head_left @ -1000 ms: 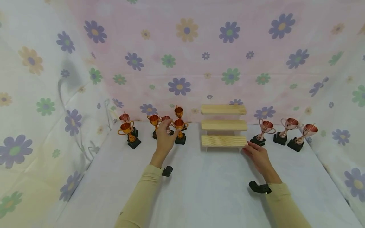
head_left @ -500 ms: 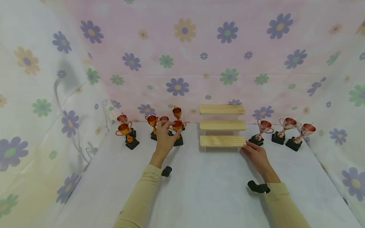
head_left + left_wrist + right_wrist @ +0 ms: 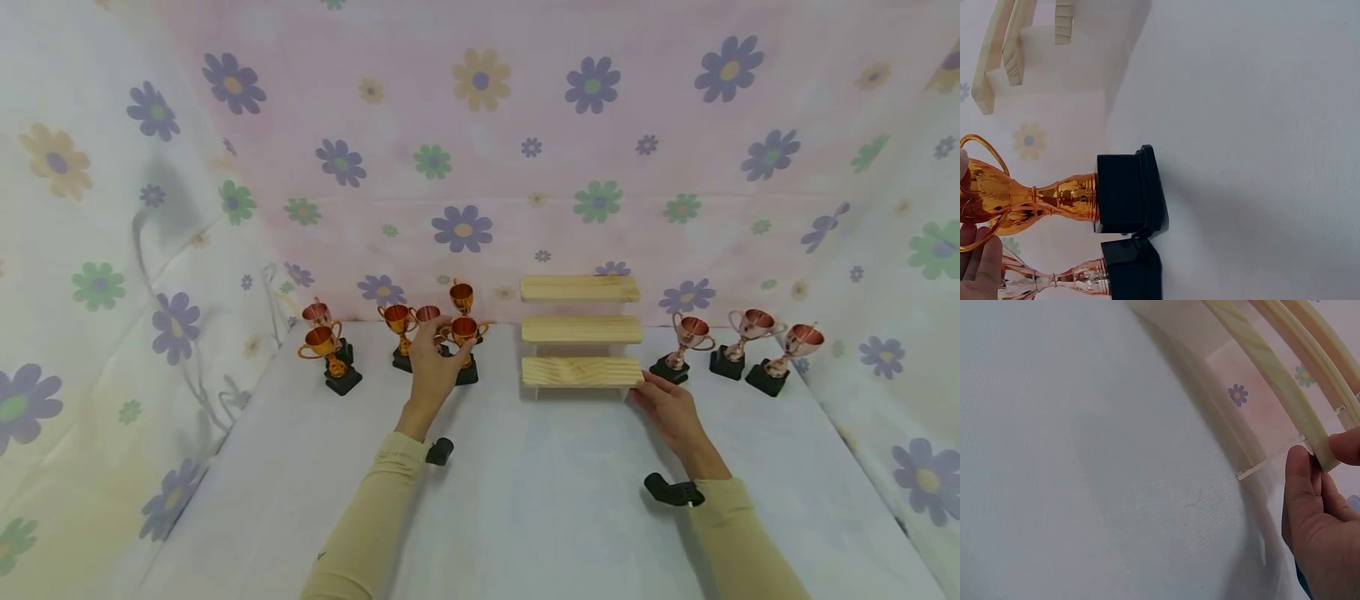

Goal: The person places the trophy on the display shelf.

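A gold, black-based cup trophy (image 3: 464, 331) is pinched by the rightward-nudged left hand (image 3: 432, 371), a three-tiered wooden stand (image 3: 581, 330) by the right hand (image 3: 671, 412).

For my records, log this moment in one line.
left fingers: around shiny gold black-based trophy; right fingers: pinching three-tier pale wooden stand; trophy: upright

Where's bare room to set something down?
Free: white tabletop between the sleeves, in front of the wooden shelf; its three treads too. Crowded: around the left hand, several trophies packed close; right of the shelf, right hand and three pink trophies.
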The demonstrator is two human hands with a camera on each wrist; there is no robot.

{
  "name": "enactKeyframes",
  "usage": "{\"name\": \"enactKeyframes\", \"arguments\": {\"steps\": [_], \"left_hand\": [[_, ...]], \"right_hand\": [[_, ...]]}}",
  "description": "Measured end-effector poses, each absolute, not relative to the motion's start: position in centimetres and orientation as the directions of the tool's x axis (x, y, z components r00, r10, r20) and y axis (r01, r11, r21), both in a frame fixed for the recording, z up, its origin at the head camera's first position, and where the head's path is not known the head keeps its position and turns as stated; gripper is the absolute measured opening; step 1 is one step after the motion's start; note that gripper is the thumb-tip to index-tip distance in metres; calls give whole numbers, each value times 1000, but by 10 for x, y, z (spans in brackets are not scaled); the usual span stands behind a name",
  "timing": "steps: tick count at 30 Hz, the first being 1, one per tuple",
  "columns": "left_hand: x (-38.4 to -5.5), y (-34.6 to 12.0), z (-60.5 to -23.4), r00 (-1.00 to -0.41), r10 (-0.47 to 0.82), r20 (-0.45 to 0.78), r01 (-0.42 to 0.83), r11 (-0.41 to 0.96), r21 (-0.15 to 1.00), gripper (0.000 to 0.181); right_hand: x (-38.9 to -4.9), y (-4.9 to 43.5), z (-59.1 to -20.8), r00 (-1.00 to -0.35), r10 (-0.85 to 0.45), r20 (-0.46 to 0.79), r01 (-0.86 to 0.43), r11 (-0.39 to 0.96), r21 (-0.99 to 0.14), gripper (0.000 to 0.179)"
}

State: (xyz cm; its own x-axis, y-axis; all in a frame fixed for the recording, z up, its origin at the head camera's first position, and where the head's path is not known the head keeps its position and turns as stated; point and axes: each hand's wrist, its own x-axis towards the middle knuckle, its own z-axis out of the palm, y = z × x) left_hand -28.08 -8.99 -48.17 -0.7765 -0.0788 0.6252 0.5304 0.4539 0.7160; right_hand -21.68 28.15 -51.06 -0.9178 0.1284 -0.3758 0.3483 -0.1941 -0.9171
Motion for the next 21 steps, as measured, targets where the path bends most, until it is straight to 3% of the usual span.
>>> {"name": "enactKeyframes", "arguments": {"steps": [21], "left_hand": [[-281, -85, -489, -821, -140, 554, 509, 261, 820, 43]], "right_hand": [[-218, 283, -510, -911, 135, -390, 351, -243, -904, 60]]}}
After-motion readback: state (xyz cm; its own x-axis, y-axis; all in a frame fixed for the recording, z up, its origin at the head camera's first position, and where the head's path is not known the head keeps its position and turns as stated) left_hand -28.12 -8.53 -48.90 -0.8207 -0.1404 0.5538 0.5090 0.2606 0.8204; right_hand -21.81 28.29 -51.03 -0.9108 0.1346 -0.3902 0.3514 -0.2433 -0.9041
